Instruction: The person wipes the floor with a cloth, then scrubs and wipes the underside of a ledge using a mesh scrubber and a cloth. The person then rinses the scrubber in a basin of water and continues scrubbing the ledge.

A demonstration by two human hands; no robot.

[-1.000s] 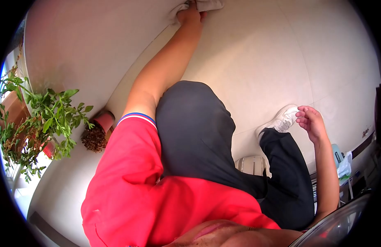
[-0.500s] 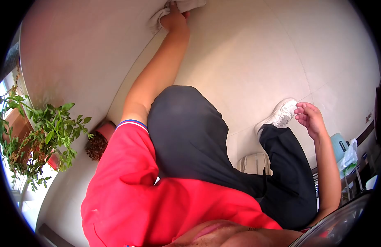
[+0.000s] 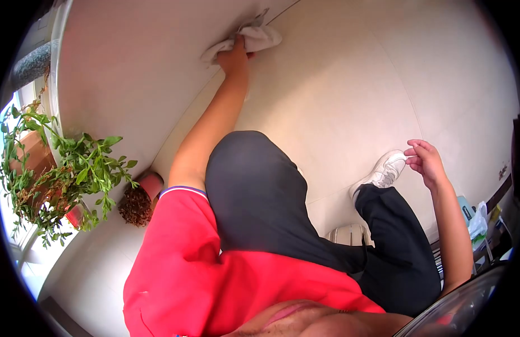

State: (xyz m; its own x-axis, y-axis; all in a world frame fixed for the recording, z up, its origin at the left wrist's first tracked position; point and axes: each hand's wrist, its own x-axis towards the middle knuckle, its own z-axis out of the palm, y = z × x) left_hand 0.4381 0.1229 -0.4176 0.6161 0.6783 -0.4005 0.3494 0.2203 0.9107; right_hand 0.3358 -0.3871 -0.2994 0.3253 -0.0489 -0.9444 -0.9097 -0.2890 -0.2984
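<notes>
At the top of the view my left hand (image 3: 234, 58) is closed on a whitish cloth (image 3: 263, 38), its arm stretched far forward. The bunched cloth spreads to both sides of the hand and lies against the foot of the pale wall (image 3: 131, 62), where it meets the floor (image 3: 338, 84). A small grey piece sticks up behind the cloth; its kind is unclear. My right hand (image 3: 426, 163) hangs in the air near my white shoe (image 3: 385, 168), fingers loosely bent and apart, holding nothing.
Leafy plants (image 3: 83, 165) hang at the left by a brown pot (image 3: 34, 160). Below them a reddish pot (image 3: 150, 184) of dry brown matter lies tipped near the wall. A pale blue object (image 3: 466, 209) and a plastic bag (image 3: 479, 220) are at the right.
The left hand and cloth sit lower in view, and more of the cloth shows. The view has shifted, with the plants and pot further right. My right hand stays almost the same.
</notes>
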